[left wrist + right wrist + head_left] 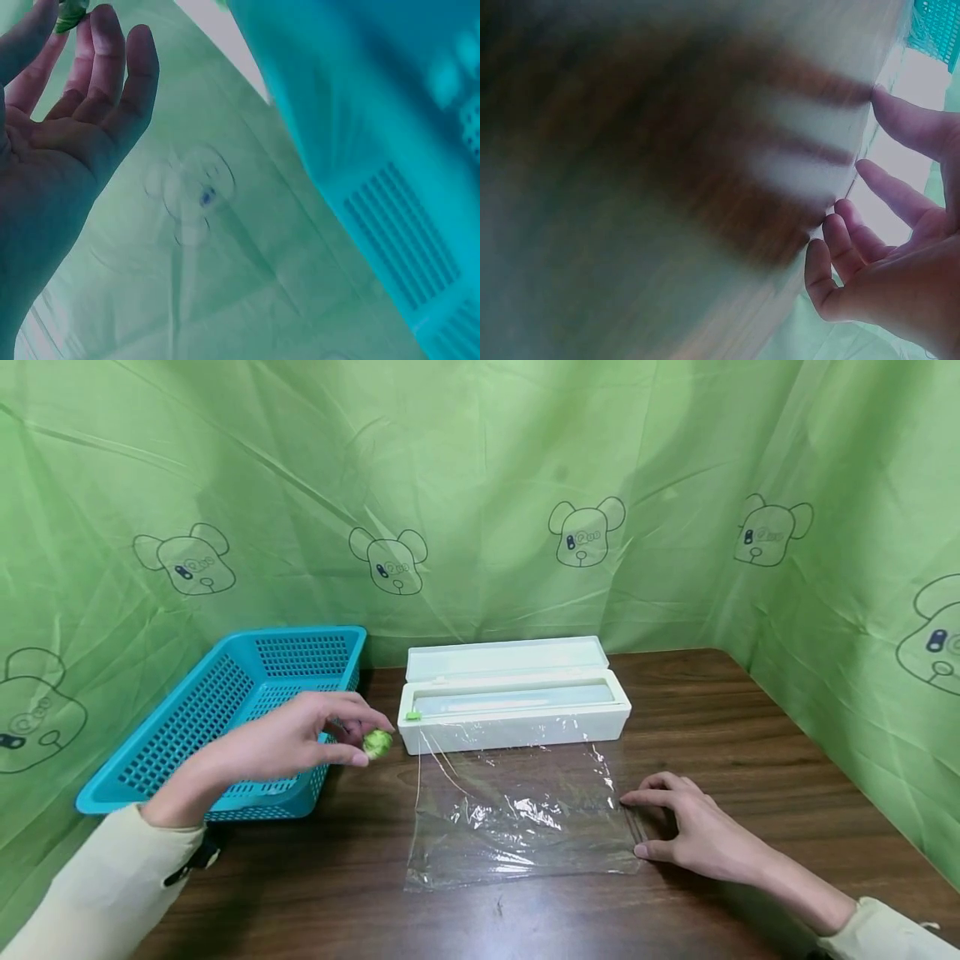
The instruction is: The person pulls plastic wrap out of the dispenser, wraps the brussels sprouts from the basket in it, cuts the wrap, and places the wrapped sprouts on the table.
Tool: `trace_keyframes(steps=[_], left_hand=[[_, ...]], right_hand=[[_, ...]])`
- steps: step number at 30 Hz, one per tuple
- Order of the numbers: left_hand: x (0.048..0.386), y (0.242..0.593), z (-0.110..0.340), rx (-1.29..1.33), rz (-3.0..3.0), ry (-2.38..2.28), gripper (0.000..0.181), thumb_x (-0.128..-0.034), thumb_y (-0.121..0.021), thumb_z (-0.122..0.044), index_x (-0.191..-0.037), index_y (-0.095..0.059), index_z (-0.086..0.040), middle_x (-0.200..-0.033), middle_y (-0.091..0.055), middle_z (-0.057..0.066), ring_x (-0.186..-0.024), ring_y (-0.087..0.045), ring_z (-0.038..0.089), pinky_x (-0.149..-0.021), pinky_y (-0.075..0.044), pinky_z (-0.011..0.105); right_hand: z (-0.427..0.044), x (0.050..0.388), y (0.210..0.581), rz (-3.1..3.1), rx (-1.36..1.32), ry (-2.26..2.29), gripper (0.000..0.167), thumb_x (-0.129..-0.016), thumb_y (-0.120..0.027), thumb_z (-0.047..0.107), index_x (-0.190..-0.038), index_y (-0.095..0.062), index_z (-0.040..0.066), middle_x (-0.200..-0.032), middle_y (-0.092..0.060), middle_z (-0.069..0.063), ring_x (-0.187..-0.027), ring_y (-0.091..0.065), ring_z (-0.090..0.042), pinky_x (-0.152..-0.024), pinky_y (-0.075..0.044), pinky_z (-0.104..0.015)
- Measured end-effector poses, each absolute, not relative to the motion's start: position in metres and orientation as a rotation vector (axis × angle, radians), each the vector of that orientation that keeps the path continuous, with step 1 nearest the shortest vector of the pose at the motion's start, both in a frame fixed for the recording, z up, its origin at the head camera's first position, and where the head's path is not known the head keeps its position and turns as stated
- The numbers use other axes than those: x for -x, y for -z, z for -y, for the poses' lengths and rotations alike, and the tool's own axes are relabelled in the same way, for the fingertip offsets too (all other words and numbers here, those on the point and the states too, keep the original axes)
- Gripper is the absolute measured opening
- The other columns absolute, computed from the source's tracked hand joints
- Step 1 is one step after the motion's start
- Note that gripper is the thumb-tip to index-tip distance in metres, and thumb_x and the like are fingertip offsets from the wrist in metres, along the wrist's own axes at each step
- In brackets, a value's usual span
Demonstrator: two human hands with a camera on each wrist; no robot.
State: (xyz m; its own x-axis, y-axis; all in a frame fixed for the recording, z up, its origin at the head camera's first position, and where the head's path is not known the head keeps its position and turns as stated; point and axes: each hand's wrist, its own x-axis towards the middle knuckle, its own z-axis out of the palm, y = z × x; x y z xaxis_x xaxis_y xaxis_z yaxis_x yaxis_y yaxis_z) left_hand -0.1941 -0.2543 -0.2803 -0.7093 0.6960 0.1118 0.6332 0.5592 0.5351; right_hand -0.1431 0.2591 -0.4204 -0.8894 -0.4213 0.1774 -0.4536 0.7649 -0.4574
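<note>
My left hand (pixel 307 735) pinches a small, round Brussels sprout (pixel 377 744) between thumb and fingertips, above the front right side of the blue basket. In the left wrist view, only a bit of the green sprout (pixel 73 13) shows at the top edge. A sheet of clear cling film (pixel 517 818) lies on the table, drawn out from a white cling film box (pixel 517 732) with its lid raised. At the film's right edge, my right hand (pixel 693 827) rests its thumb and fingertips, spread apart; the right wrist view shows these fingertips (pixel 862 166) against the tabletop.
The blue plastic basket (pixel 176 702) stands at the left of the brown wooden table (pixel 697 710). A green slider (pixel 413 716) sits at the left end of the box's front rim. Green cloth (pixel 480 468) with bear drawings encloses the back and sides.
</note>
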Motion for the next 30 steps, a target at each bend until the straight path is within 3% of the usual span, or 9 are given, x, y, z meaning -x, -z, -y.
trace_keyframes(steps=[5, 12, 21, 30], left_hand=[[0.181, 0.294, 0.232, -1.205, -2.561, -0.898, 0.036, -0.0968, -0.078, -0.018, -0.132, -0.072, -0.017, -0.11, -0.066, -0.01, -0.094, -0.064, 0.013, -0.081, -0.058, 0.033], [0.172, 0.311, 0.2, -1.19, -2.446, -0.939, 0.041, -0.0952, -0.078, -0.007, -0.133, -0.072, -0.019, -0.108, -0.064, -0.009, -0.097, -0.064, 0.013, -0.084, -0.059, 0.031], [0.172, 0.334, 0.163, -1.323, -2.385, -0.836, 0.044, -0.0941, -0.077, -0.007, -0.135, -0.072, -0.022, -0.103, -0.06, -0.011, -0.09, -0.059, 0.005, -0.079, -0.055, 0.025], [0.176, 0.357, 0.135, -1.391, -2.334, -0.726, 0.04, -0.0939, -0.078, -0.008, -0.133, -0.073, -0.015, -0.11, -0.06, -0.011, -0.097, -0.06, 0.006, -0.088, -0.052, 0.023]], right_hand=[[-0.259, 0.143, 0.42, 2.894, -0.722, -0.771, 0.06, -0.073, -0.097, 0.036, -0.126, -0.076, 0.018, -0.123, -0.059, 0.0, -0.116, -0.054, -0.029, -0.093, -0.048, -0.057], [-0.259, 0.143, 0.42, 2.892, -0.723, -0.765, 0.06, -0.073, -0.097, 0.036, -0.126, -0.076, 0.018, -0.122, -0.059, 0.0, -0.116, -0.055, -0.029, -0.093, -0.048, -0.057], [-0.26, 0.144, 0.422, 2.879, -0.732, -0.76, 0.059, -0.073, -0.097, 0.036, -0.125, -0.076, 0.019, -0.123, -0.059, 0.0, -0.116, -0.054, -0.029, -0.093, -0.048, -0.057], [-0.26, 0.144, 0.421, 2.886, -0.727, -0.765, 0.059, -0.073, -0.096, 0.036, -0.125, -0.076, 0.018, -0.123, -0.059, -0.001, -0.117, -0.054, -0.03, -0.093, -0.048, -0.057]])
